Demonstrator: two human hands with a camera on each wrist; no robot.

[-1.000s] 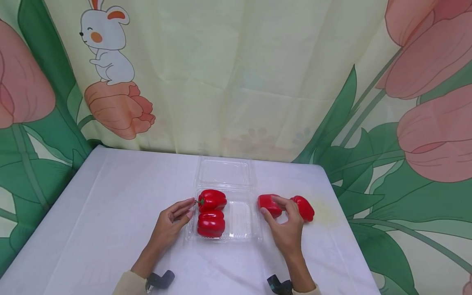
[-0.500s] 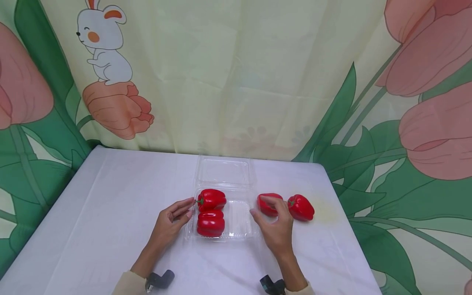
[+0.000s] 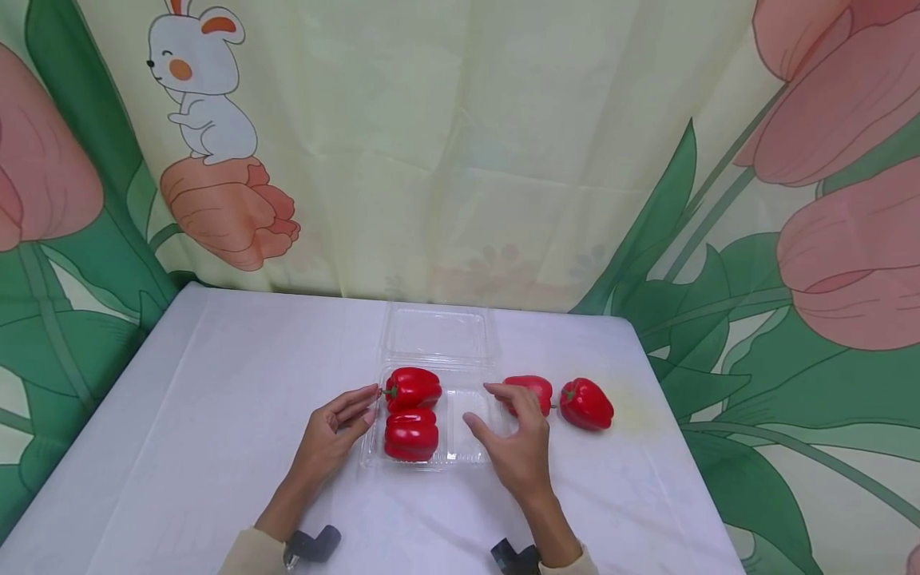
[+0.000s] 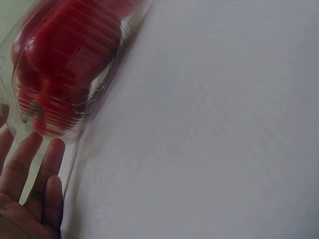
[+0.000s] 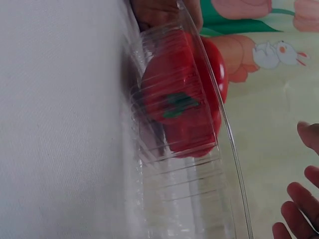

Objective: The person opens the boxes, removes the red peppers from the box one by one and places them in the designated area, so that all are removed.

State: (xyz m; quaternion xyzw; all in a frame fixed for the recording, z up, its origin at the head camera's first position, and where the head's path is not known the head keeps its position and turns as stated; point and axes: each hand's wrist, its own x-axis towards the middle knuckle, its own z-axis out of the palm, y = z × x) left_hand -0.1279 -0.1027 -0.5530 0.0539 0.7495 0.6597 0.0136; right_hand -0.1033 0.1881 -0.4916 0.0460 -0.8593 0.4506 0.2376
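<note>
Nearest to us, both forearms entered from the lower edge of the head view over the white tabletop (image 3: 216, 415). The left hand (image 3: 332, 435) lay on the tabletop at the left wall of the clear plastic clamshell tray (image 3: 474, 455); its grip was released, fingers straight and holding nothing, with the fingertips (image 3: 370, 397) at the tray's rim just beside the stem of a pepper. The left wrist view showed the same fingers (image 4: 30, 169) extended flat against the ribbed wall.

The right hand (image 3: 512, 443) hovered over the right part of the tray, grip released, fingers spread and loosely bent, nothing held. Its index fingertip was near the third red pepper (image 3: 535, 389); we could not tell whether they touched.

Inside the tray, on its left side, the near red pepper (image 3: 411, 435) and the far red pepper (image 3: 413, 388) lay touching one another, the far one with its green stem pointing left. The right half of the tray held nothing that we could see. The right wrist view showed a pepper with a green stem through the tray's wall.

Outside the tray to the right, the third red pepper lay just beside the tray's rim, and a fourth red pepper (image 3: 588, 403) lay just right of that, on the tabletop.

Farther back, the hinged lid (image 3: 434, 334) lay open and flat behind the tray. Beyond the tabletop hung a curtain (image 3: 460, 160) printed with a rabbit (image 3: 204, 92) and tulips.
</note>
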